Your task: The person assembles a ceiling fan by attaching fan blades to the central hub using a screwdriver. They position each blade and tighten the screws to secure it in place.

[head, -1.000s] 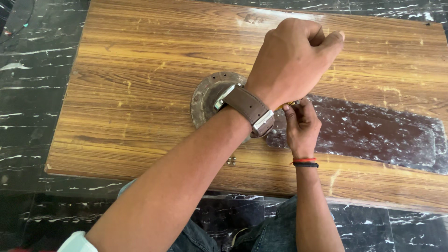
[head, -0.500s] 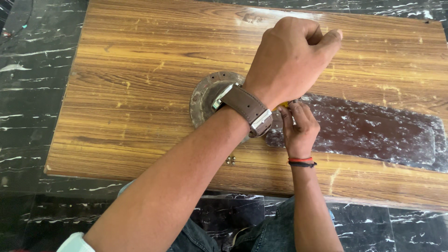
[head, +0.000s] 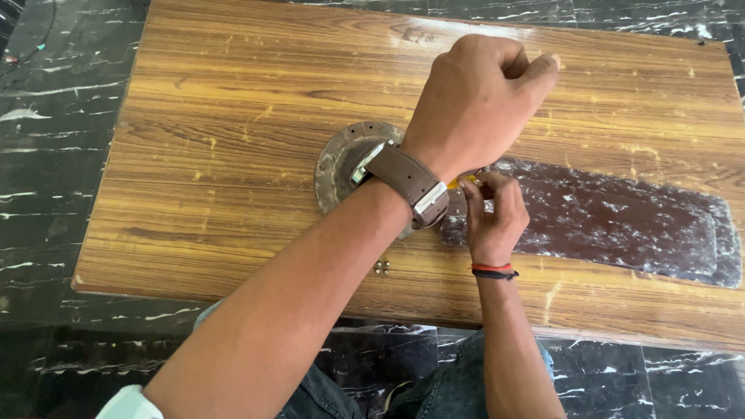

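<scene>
Nearest the camera, two small loose metal fasteners [head: 382, 268] lie on the wooden board [head: 233, 155], just in front of the work and not yet fitted, which suggests the fixing is only partly done. Just beyond them the right hand [head: 490, 217] pinches its fingertips together on something small at the near end of the dark blade [head: 605, 221] — too small to name, though a bit of yellow shows beside it. The blade lies flat on the board, stretching off to the right, its inner end meeting the round metal hub [head: 341, 167]. Above, the left hand [head: 485, 97] is curled into a closed fist over that joint; whatever it grips is hidden under the palm, likely a tool handle. Whether any fastener is already seated there I cannot tell — the wrist covers the spot. Only one blade is at the hub.
</scene>
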